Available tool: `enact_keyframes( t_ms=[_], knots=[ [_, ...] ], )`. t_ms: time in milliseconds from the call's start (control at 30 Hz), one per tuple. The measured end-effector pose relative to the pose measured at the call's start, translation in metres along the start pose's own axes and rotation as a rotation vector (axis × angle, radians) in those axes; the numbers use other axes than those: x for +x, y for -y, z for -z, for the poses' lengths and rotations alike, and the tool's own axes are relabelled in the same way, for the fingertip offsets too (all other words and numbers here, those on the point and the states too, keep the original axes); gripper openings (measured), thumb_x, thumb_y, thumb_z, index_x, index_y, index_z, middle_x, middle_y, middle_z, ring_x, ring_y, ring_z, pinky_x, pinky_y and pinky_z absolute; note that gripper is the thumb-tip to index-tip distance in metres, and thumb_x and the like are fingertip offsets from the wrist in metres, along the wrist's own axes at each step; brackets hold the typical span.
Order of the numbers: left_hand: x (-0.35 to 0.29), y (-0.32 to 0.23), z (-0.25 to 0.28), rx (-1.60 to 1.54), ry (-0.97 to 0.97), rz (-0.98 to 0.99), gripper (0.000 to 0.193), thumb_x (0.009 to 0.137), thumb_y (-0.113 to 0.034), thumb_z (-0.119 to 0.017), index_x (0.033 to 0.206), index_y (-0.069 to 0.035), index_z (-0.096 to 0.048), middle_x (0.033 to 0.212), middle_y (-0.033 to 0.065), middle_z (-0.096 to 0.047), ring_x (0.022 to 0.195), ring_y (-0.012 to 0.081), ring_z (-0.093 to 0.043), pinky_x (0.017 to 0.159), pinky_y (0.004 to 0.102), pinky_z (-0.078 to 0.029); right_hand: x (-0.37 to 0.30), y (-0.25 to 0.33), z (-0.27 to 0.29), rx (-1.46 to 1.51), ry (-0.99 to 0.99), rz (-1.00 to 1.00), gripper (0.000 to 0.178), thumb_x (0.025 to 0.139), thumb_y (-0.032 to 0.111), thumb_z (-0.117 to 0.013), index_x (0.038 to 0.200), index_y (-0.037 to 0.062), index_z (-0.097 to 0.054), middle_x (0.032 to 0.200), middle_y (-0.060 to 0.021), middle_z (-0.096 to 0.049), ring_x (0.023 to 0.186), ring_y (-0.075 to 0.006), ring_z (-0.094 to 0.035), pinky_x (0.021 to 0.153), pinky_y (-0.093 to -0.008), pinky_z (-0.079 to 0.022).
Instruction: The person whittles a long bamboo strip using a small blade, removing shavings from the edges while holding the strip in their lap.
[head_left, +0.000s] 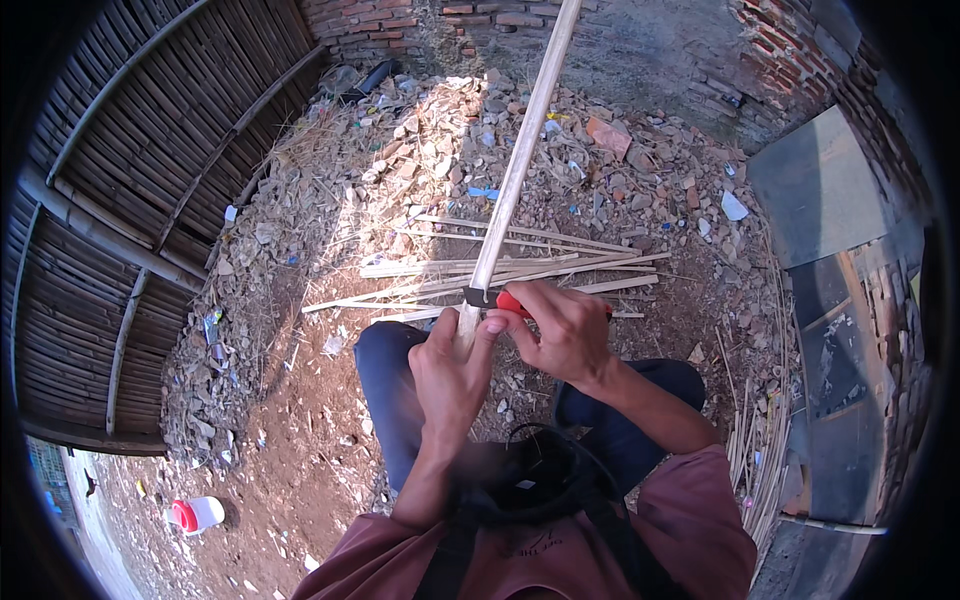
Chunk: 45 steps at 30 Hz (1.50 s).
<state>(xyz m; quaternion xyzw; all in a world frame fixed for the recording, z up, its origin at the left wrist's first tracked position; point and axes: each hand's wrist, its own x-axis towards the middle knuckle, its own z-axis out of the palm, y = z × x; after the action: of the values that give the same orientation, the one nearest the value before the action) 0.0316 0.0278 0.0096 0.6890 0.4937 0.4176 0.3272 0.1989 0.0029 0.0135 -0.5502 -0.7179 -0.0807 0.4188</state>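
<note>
My left hand (447, 383) is closed around the lower end of a long, pale wooden strip (520, 160), which slants up and away from me to the top edge. In my closed right hand (570, 330) is a red-handled tool (511, 301) with a black part that lies across the strip just above my left fingers. Its blade, if it has one, is too small to make out. Both hands are close together in front of my bent knees. Behind them, several similar thin strips (400, 296) lie loosely crossed on the ground.
Broken brick and litter form a rubble heap (440, 150) before a brick wall (650, 55). A slatted bamboo wall (130, 130) stands at left. Flat panels (825, 185) lean at right, near more long thin strips (755, 470). A white container with a red lid (205, 513) is lower left.
</note>
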Motion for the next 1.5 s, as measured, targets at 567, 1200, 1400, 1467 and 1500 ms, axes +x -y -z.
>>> enact_keyframes(
  t_ms=[567, 1200, 1400, 1467, 1500],
  knots=[
    [0.000, -0.003, 0.002, 0.130, 0.067, 0.023, 0.053, 0.100, -0.043, -0.076, 0.080, 0.001, -0.054, 0.059, 0.0210, -0.060, 0.059, 0.0421, -0.068, 0.055, 0.0435, -0.050, 0.014, -0.014, 0.006, 0.000, -0.087, -0.079, 0.019, 0.100, 0.030, -0.073, 0.098, 0.0112, -0.070, 0.081, -0.0033, -0.075, 0.066, -0.0237, -0.074, 0.056, -0.0361, -0.055],
    [-0.003, 0.002, 0.013, -0.153, 0.172, -0.066, 0.042, 0.095, -0.028, -0.085, 0.110, 0.004, -0.063, 0.075, 0.0134, -0.069, 0.064, 0.0191, -0.066, 0.064, 0.0354, -0.053, -0.010, -0.031, -0.007, 0.304, 0.152, 0.052, 0.023, 0.099, 0.032, -0.074, 0.104, 0.0099, -0.070, 0.084, -0.0048, -0.073, 0.068, -0.0269, -0.073, 0.058, -0.0396, -0.055],
    [-0.002, -0.003, 0.017, -0.188, 0.200, -0.022, 0.033, 0.097, -0.025, -0.083, 0.104, 0.002, -0.064, 0.071, 0.0026, -0.065, 0.066, 0.0031, -0.052, 0.056, 0.0250, -0.042, -0.009, -0.026, -0.005, 0.311, 0.186, 0.041, 0.022, 0.099, 0.032, -0.074, 0.104, 0.0098, -0.071, 0.086, -0.0052, -0.074, 0.070, -0.0267, -0.074, 0.059, -0.0394, -0.056],
    [-0.003, 0.000, 0.014, -0.198, 0.163, -0.054, 0.032, 0.099, -0.025, -0.081, 0.102, 0.002, -0.064, 0.067, -0.0002, -0.062, 0.063, 0.0018, -0.049, 0.054, 0.0244, -0.039, -0.010, -0.026, -0.006, 0.309, 0.185, 0.042, 0.022, 0.099, 0.032, -0.074, 0.103, 0.0098, -0.072, 0.086, -0.0053, -0.074, 0.069, -0.0269, -0.074, 0.058, -0.0395, -0.056],
    [-0.004, -0.001, 0.014, -0.197, 0.162, -0.053, 0.032, 0.099, -0.025, -0.081, 0.102, 0.002, -0.064, 0.067, -0.0002, -0.062, 0.063, 0.0018, -0.049, 0.054, 0.0244, -0.039, -0.010, -0.025, -0.006, 0.309, 0.184, 0.044, 0.023, 0.099, 0.032, -0.074, 0.103, 0.0098, -0.072, 0.086, -0.0054, -0.075, 0.069, -0.0270, -0.074, 0.058, -0.0396, -0.056]
  ],
)
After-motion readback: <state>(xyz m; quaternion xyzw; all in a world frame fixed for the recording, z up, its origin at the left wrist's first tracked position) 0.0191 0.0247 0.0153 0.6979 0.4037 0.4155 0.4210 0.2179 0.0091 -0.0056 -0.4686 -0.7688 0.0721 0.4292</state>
